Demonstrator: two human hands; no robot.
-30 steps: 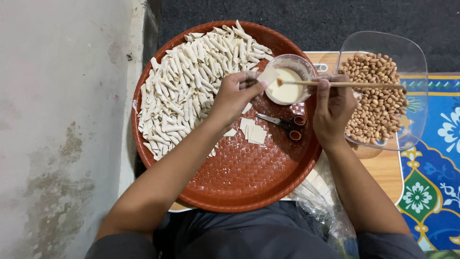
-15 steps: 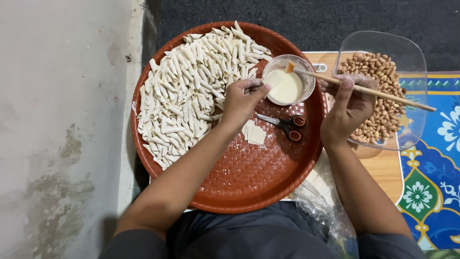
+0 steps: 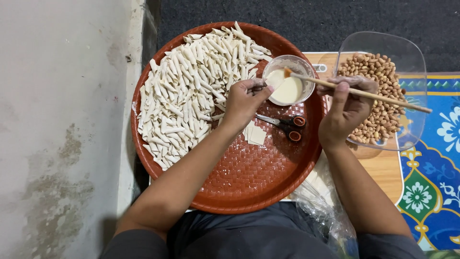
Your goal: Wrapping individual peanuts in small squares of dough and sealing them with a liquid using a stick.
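Head view: we look straight down at our two bare hands over a round, reddish-brown woven plastic tray [image 3: 249, 182].
Left hand: our left hand [image 3: 243, 101] is curled above the middle of the tray, its fingers pinched on a small pale dough piece [image 3: 274, 79] held at the near rim of the small clear glass bowl of creamy white paste [image 3: 290, 89].
Right hand: our right hand [image 3: 346, 109] is closed around a long, thin wooden stick [image 3: 364, 93], which slants from the right down into the bowl; the stick's orange-tinted tip sits over the paste.
Bowl: it stands on the tray's upper right part, between the two hands.
Rolled pieces: a large heap of thin white rolled dough sticks [image 3: 191, 91] fills the left and upper half of the tray.
Wrappers: a small stack of flat square white dough sheets [image 3: 255, 134] lies on the tray just below our left wrist.
Scissors: small scissors with dark, orange-ringed handles [image 3: 286, 125] lie on the tray just beside the sheets, below the bowl.
Peanuts: a clear plastic rectangular container of brown peanuts [image 3: 383, 96] sits to the right of the tray, partly under our right hand.
Surface: the container rests on a light wooden board [image 3: 383, 168] beside a blue patterned mat [image 3: 431, 192].
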